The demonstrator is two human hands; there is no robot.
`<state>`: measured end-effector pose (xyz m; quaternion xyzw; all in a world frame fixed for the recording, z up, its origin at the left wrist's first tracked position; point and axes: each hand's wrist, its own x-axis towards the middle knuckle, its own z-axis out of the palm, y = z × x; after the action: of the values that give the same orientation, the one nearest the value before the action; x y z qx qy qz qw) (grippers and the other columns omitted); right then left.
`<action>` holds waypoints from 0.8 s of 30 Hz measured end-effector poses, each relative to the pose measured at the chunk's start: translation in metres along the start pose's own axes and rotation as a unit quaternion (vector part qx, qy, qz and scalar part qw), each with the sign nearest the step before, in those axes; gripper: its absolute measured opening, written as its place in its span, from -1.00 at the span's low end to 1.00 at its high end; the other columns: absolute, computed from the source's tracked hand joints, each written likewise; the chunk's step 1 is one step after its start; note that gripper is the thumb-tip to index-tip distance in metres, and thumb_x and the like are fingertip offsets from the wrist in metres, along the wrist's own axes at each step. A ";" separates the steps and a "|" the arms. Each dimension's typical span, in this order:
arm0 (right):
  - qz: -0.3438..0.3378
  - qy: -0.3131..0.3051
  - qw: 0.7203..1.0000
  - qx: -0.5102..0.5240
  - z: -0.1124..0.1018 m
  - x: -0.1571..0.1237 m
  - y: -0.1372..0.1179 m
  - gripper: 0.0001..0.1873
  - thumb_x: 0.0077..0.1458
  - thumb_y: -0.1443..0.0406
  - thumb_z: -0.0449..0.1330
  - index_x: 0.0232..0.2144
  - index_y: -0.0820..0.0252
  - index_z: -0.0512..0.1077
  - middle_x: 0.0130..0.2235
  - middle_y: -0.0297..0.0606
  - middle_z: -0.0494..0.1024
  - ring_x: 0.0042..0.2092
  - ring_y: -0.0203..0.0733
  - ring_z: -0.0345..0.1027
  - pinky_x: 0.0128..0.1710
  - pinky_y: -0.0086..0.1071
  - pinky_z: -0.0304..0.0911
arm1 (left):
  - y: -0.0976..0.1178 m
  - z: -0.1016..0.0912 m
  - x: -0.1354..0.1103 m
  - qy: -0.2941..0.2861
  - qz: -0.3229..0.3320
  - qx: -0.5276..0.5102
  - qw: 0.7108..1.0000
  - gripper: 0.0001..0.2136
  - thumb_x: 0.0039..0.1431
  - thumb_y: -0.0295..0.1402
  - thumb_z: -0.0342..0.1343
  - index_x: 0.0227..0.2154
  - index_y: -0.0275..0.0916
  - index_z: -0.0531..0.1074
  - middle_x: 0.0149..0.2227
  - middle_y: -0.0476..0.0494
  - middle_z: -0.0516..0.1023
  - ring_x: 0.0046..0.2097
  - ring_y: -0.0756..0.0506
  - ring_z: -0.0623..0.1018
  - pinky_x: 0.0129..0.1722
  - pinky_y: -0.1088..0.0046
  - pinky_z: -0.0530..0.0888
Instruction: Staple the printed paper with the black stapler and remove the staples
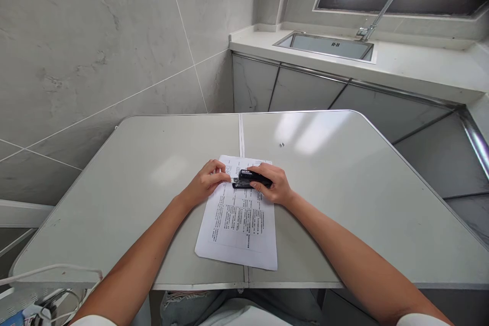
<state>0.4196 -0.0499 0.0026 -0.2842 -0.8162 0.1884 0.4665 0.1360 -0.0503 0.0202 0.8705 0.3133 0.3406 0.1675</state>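
A black stapler [255,178] lies sideways above printed paper [240,224] on the table. My right hand [274,183] is wrapped round its rear end, thumb on the near side and fingers over the top. The stapler's front end points left, and its top arm looks a little raised from the base. My left hand [214,178] is at that front end, with thumb and forefinger pinched together. Something small and pale shows at the fingertips, too small to name. The paper lies flat under both hands, its far part partly covered by them.
The white folding table [324,234] has a seam down its middle. Small metallic bits [281,144] lie beyond the paper. A counter with a sink [328,47] and a faucet [385,0] stands behind. Cables [57,268] hang at the lower left, by a tiled wall.
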 end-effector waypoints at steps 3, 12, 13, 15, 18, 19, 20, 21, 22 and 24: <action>-0.004 -0.026 1.000 0.013 0.002 0.000 -0.004 -0.68 0.32 0.15 0.18 0.03 0.15 0.50 -0.31 -0.20 0.59 -0.34 -0.15 0.41 -0.31 -0.26 0.35 | 0.005 0.005 0.000 -0.029 0.000 -0.006 1.000 -0.78 0.45 -0.38 0.03 -0.21 -0.08 0.60 -0.19 -0.13 0.40 -0.18 -0.09 0.42 -0.21 0.35 0.44; -0.024 -0.048 0.998 0.027 0.006 -0.001 -0.010 -0.69 0.34 0.16 0.17 0.04 0.16 0.49 -0.33 -0.21 0.56 -0.34 -0.17 0.41 -0.30 -0.28 0.34 | 0.007 0.012 0.001 -0.003 0.003 -0.033 0.999 -0.88 0.41 -0.33 0.11 -0.30 -0.16 0.36 -0.20 -0.15 0.42 -0.18 -0.10 0.43 -0.20 0.33 0.45; -0.028 -0.048 0.998 0.024 0.007 -0.001 -0.011 -0.69 0.34 0.17 0.17 0.04 0.16 0.48 -0.32 -0.21 0.57 -0.34 -0.16 0.41 -0.30 -0.28 0.34 | 0.008 0.013 0.001 -0.001 0.000 -0.036 0.999 -0.86 0.41 -0.33 0.10 -0.32 -0.16 0.33 -0.21 -0.15 0.42 -0.19 -0.10 0.43 -0.21 0.33 0.45; -0.032 -0.044 0.998 0.017 0.008 -0.001 -0.013 -0.69 0.33 0.18 0.18 0.06 0.15 0.47 -0.32 -0.21 0.57 -0.33 -0.16 0.41 -0.29 -0.27 0.35 | 0.008 0.015 0.001 0.007 -0.005 -0.047 0.999 -0.83 0.41 -0.36 0.08 -0.35 -0.17 0.30 -0.22 -0.14 0.41 -0.20 -0.09 0.43 -0.22 0.34 0.45; -0.034 -0.042 0.999 0.004 0.010 -0.002 -0.014 -0.68 0.33 0.20 0.19 0.08 0.14 0.45 -0.30 -0.20 0.58 -0.31 -0.15 0.42 -0.27 -0.25 0.36 | 0.010 0.017 0.001 0.011 -0.012 -0.064 0.998 -0.83 0.41 -0.38 0.08 -0.36 -0.17 0.30 -0.22 -0.14 0.41 -0.20 -0.09 0.44 -0.22 0.35 0.46; -0.034 -0.041 0.999 -0.002 0.010 -0.003 -0.013 -0.68 0.33 0.20 0.18 0.08 0.13 0.45 -0.29 -0.20 0.59 -0.31 -0.14 0.42 -0.26 -0.24 0.36 | 0.010 0.017 0.002 0.013 -0.017 -0.068 0.997 -0.83 0.40 -0.38 0.09 -0.36 -0.17 0.31 -0.21 -0.14 0.41 -0.20 -0.08 0.44 -0.22 0.35 0.46; -0.033 -0.038 0.999 -0.008 0.011 -0.003 -0.013 -0.68 0.33 0.20 0.18 0.09 0.13 0.44 -0.27 -0.18 0.60 -0.30 -0.13 0.43 -0.26 -0.23 0.36 | 0.010 0.016 0.003 0.017 -0.025 -0.067 0.997 -0.85 0.40 -0.38 0.10 -0.35 -0.17 0.32 -0.20 -0.14 0.41 -0.19 -0.09 0.45 -0.21 0.35 0.47; -0.029 -0.033 0.999 -0.015 0.012 -0.003 -0.013 -0.67 0.33 0.20 0.18 0.10 0.13 0.44 -0.26 -0.17 0.60 -0.29 -0.12 0.43 -0.25 -0.22 0.37 | 0.009 0.016 0.004 0.025 -0.035 -0.057 0.997 -0.87 0.39 -0.37 0.11 -0.33 -0.16 0.33 -0.19 -0.14 0.41 -0.18 -0.09 0.46 -0.19 0.33 0.48; -0.025 -0.026 0.999 -0.022 0.012 -0.003 -0.013 -0.66 0.34 0.20 0.19 0.11 0.13 0.44 -0.25 -0.17 0.60 -0.29 -0.11 0.44 -0.25 -0.22 0.37 | 0.008 0.016 0.005 0.036 -0.047 -0.035 0.998 -0.90 0.39 -0.37 0.11 -0.30 -0.16 0.36 -0.18 -0.16 0.42 -0.15 -0.11 0.47 -0.16 0.31 0.49; -0.013 -0.005 0.999 -0.044 0.013 -0.002 -0.011 -0.66 0.34 0.21 0.20 0.12 0.14 0.44 -0.23 -0.15 0.61 -0.27 -0.09 0.44 -0.23 -0.20 0.38 | 0.006 0.017 0.007 0.051 -0.074 0.040 0.995 -0.96 0.40 -0.38 0.08 -0.19 -0.16 0.42 -0.10 -0.21 0.46 -0.06 -0.17 0.49 -0.05 0.21 0.49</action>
<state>0.4061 -0.0602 0.0016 -0.2928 -0.8297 0.1478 0.4517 0.1542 -0.0509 0.0149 0.8323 0.3985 0.3586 0.1408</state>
